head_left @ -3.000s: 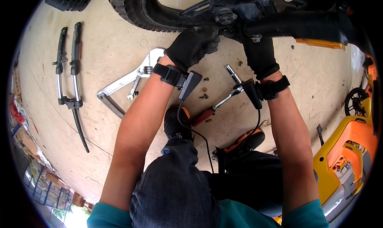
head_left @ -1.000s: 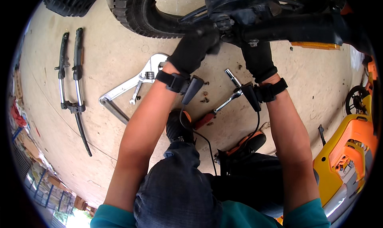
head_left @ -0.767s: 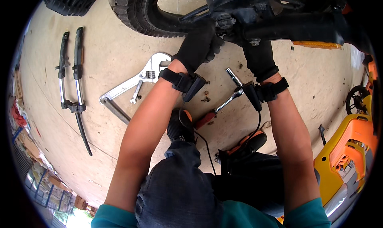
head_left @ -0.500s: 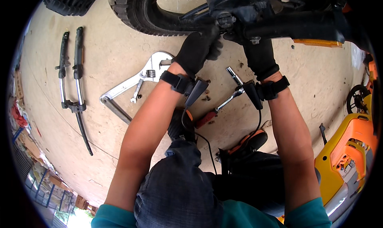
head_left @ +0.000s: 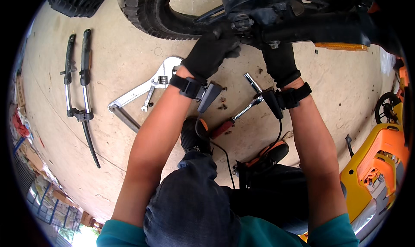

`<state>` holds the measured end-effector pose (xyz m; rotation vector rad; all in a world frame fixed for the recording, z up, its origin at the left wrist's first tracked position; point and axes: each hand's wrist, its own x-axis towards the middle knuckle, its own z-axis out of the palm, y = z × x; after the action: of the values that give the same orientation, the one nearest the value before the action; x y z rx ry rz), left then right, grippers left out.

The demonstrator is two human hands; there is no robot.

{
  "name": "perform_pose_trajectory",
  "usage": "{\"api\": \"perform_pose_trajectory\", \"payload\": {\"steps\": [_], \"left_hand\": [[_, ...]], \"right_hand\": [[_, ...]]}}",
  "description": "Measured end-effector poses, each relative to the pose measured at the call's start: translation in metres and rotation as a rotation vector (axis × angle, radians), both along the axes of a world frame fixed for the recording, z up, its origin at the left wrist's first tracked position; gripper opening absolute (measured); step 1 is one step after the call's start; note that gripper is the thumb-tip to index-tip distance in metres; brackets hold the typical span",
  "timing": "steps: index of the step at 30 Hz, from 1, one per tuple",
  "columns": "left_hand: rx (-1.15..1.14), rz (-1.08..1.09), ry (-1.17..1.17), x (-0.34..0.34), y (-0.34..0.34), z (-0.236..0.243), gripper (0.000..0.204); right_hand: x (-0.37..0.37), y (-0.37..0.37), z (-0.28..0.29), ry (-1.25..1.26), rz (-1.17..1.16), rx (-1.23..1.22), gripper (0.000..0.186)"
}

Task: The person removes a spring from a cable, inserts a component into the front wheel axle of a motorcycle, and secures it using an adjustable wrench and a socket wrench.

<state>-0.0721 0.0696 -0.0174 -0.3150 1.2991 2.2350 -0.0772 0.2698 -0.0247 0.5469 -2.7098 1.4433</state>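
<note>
R hand (head_left: 279, 64) under blk tube (head_left: 320, 28), axis approx. L-R, end by hub (head_left: 261, 4)

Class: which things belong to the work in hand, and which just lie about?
Likely in the work: left hand, right hand, wheel; perhaps ratchet, adjustable wrench, spanner.

Apparently just lying about: fork, yellow bodywork.

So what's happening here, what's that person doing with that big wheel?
A person in black gloves has both hands at the underside of a black wheel hub. The left hand is curled close to a bolt there; the right hand reaches up beneath the dark arm, its fingertips hidden. I can't tell what either hand grips. A red-handled ratchet, wrenches and a fork lie on the floor.
</note>
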Motion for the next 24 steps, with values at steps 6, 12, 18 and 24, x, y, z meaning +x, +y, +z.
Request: {"api": "perform_pose_trajectory", "payload": {"steps": [6, 12, 18, 24], "left_hand": [[0.006, -0.263, -0.021, -0.007, -0.024, -0.015, 0.027], [-0.072, 0.219, -0.095, 0.004, 0.016, 0.012, 0.032], [-0.192, -0.224, -0.006, -0.008, -0.007, 0.003, 0.024], [-0.164, -0.029, -0.064, 0.002, 0.010, 0.016, 0.026]], "right_hand": [[0.000, -0.007, -0.001, -0.018, -0.096, -0.139, 0.026], [-0.002, -0.008, -0.001, 0.004, -0.098, -0.169, 0.026], [-0.002, -0.004, -0.007, 0.065, -0.077, -0.102, 0.026], [0.001, -0.008, -0.004, 0.071, -0.113, -0.163, 0.024]]}}
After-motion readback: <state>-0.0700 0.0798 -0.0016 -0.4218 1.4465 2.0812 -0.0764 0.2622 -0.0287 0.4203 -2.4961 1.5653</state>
